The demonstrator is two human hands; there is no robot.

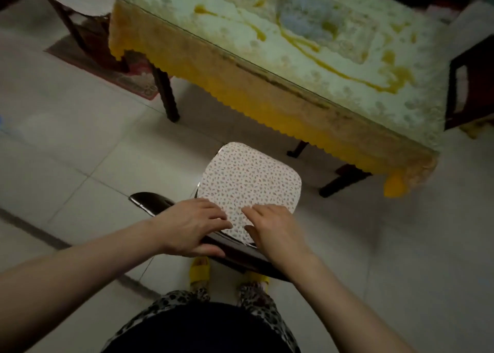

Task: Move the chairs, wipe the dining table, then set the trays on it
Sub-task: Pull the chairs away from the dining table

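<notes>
head view, chair-moving step. nearest, the left hand (193, 225) curls over the dark top rail of the chair (160, 205), thumb under the rail, gripping it; the right hand (275, 228) lies on the same rail further right, fingers fairly straight and spread over the rail and the seat's near edge, so whether it grips cannot be told. the chair stands on the tiled floor (80, 144), just off the table's near long edge, its patterned seat cushion (251, 184) facing the table. judgement: a stiff wooden frame, fairly heavy, best taken by the rail with both hands; the cushion looks soft and may slide. beyond, the table (267, 93) carries a yellow-fringed cloth under a glossy sheet. a second chair (470, 85) stands at its right end, a third (77, 10) at the far left corner. no trays are visible.
</notes>
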